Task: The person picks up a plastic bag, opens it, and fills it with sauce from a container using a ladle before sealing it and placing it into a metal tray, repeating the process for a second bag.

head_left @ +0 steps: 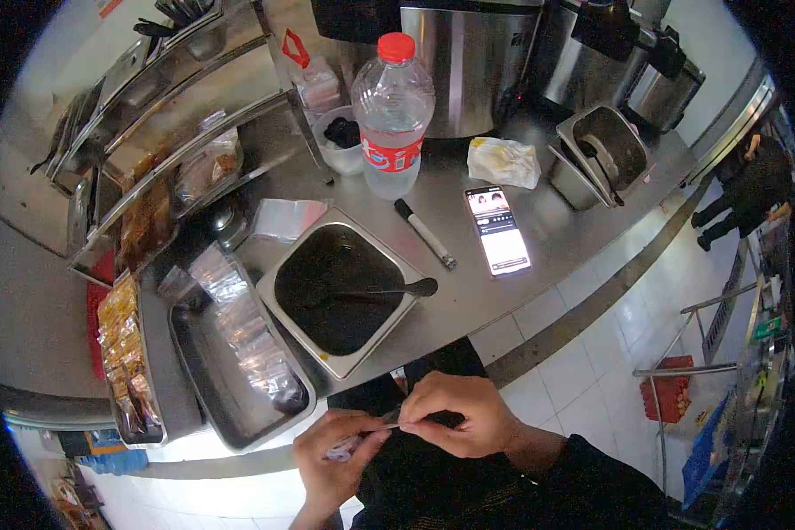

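Observation:
Below the counter's front edge, over my lap, my left hand (336, 455) is closed on a small clear plastic bag (343, 449), part of which shows under its fingers. Touching it from the other side, my right hand (461, 415) pinches the bag's edge with thumb and forefinger. The bag's contents are hidden. Just beyond the hands, a square metal container (389, 339) holds dark contents and a black-handled spoon (422, 287). To its left is a metal tray (205, 389) with a row of small filled plastic bags (247, 322).
On the metal counter (442, 305) are a red-capped bottle (390, 119), a marker (426, 234), a lit phone (498, 231), a crumpled tissue (503, 162) and stacked metal containers (602, 150). Another tray of yellowish packets (124, 344) stands far left. A person (751, 190) is at far right.

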Demonstrator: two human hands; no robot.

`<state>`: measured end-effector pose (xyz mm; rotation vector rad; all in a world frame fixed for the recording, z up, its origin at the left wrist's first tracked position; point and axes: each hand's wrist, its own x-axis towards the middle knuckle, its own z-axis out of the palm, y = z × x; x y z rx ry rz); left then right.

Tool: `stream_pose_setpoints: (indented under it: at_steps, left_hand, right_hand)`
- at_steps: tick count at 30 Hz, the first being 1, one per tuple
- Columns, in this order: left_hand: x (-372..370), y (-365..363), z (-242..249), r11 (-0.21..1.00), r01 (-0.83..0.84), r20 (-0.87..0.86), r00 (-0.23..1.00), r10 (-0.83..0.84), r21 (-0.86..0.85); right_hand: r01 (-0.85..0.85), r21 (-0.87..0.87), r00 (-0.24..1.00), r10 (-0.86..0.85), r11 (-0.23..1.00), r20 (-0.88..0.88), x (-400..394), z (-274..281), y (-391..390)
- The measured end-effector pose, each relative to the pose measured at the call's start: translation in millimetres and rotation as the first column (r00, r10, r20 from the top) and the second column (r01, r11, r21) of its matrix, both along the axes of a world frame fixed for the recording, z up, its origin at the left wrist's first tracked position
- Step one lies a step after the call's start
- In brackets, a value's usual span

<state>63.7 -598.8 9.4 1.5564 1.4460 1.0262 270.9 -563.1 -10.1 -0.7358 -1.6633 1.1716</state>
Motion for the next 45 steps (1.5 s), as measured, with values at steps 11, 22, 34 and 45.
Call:
stream_pose_setpoints:
  at_steps: [11, 22, 34, 45]
  left_hand:
    - [-2, -1, -1, 0.991, 0.108, -0.091, 0.991, -0.101, 0.076]
    - [-13, -5, -1, 0.996, 0.083, -0.055, 0.995, -0.081, 0.036]
    - [-40, -10, 20, 0.955, 0.054, -0.213, 0.977, 0.01, 0.293]
    - [-148, 54, 50, 0.864, -0.33, -0.7, 0.507, 0.503, 0.381]
  right_hand:
    - [-0.052, -0.049, 0.982, 0.06, 0.997, 0.177, -4, 9, -2]
    - [-0.027, -0.046, 0.994, 0.032, 0.999, 0.105, -7, 8, -3]
    - [-0.026, -0.049, 0.998, 0.028, 0.998, 0.056, 10, 11, 6]
    - [-0.001, -0.194, 1.0, 0.006, 0.981, 0.027, 3, -48, -29]
